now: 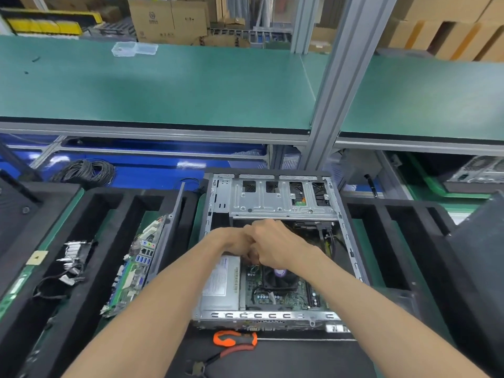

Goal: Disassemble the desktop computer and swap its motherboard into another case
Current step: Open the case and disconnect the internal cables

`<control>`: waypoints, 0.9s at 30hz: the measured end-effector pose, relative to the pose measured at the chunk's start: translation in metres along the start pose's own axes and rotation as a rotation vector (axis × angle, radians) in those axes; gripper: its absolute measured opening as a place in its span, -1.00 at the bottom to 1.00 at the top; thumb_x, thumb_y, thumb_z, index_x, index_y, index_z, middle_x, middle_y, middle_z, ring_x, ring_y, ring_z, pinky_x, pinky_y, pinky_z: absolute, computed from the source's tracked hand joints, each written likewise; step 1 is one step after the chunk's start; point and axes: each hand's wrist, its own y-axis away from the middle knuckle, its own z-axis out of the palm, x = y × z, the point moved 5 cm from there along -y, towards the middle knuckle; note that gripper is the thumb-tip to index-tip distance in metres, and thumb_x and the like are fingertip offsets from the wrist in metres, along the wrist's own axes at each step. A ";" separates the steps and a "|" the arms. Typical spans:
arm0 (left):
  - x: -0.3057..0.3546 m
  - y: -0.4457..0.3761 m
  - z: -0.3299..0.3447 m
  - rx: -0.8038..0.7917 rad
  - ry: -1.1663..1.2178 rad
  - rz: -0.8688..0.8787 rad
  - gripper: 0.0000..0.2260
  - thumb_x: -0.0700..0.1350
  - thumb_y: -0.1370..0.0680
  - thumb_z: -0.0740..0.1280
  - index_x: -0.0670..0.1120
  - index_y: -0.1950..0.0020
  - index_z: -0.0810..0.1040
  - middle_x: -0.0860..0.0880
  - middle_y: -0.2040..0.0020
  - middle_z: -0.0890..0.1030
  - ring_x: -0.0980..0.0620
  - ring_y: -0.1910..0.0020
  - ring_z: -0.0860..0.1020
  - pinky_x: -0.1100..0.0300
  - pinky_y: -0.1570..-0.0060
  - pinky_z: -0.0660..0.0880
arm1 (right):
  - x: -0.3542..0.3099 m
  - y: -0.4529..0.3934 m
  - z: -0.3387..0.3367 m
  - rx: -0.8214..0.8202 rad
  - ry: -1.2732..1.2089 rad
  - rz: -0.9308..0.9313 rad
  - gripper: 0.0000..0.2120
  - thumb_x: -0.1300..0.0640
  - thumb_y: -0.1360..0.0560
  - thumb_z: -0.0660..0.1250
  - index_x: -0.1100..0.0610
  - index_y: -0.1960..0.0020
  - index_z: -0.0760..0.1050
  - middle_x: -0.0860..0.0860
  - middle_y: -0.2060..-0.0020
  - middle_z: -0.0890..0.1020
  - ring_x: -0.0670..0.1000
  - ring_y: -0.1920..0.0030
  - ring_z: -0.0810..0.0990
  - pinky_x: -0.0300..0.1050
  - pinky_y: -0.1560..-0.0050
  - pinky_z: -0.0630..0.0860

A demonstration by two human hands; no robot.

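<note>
**Both hands meet inside the open computer case**

A green workbench shelf (163,91) spans the far side, cardboard boxes stacked behind it. Below, the open desktop case (275,203) lies on black foam, its motherboard (275,296) and fan at the near end. A second motherboard (131,271) stands left in a foam slot. The left hand (231,241) and right hand (275,241) touch, fingers curled over something hidden; what they hold cannot be told. Orange-handled pliers (234,341) lie near.

Two hands: left hand (231,241), right hand (275,245). One open computer case (272,203). Two motherboards: installed motherboard (281,296), removed motherboard (131,271). One pair of orange-handled pliers (234,342). One clear plastic box (135,49).
</note>
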 end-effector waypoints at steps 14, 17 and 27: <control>-0.002 0.002 0.004 -0.113 -0.001 0.026 -0.63 -0.33 -0.60 0.16 -0.05 -0.20 0.67 0.05 -0.27 0.62 0.06 -0.22 0.54 0.07 -0.34 0.39 | -0.002 0.027 -0.027 0.079 -0.169 0.193 -0.81 0.34 -0.40 0.29 0.10 0.10 0.39 -0.05 0.23 0.45 0.06 0.17 0.42 -0.09 0.29 0.29; -0.003 0.001 0.005 -0.164 0.013 0.009 -0.60 -0.31 -0.57 0.15 -0.01 -0.18 0.69 0.07 -0.19 0.62 0.14 0.00 0.53 0.15 -0.15 0.41 | -0.004 0.040 -0.024 0.078 -0.237 0.226 -0.84 0.33 -0.40 0.29 0.13 0.10 0.41 -0.04 0.29 0.46 0.09 0.19 0.47 -0.07 0.27 0.42; -0.016 -0.006 0.010 -0.190 0.061 -0.045 -0.51 -0.32 -0.42 0.16 0.21 0.08 0.72 0.18 0.01 0.63 0.09 -0.01 0.60 0.08 -0.11 0.53 | -0.007 0.048 -0.005 0.050 -0.276 0.233 -0.86 0.29 -0.48 0.32 0.08 0.10 0.42 -0.09 0.23 0.47 0.02 0.17 0.46 -0.17 0.29 0.33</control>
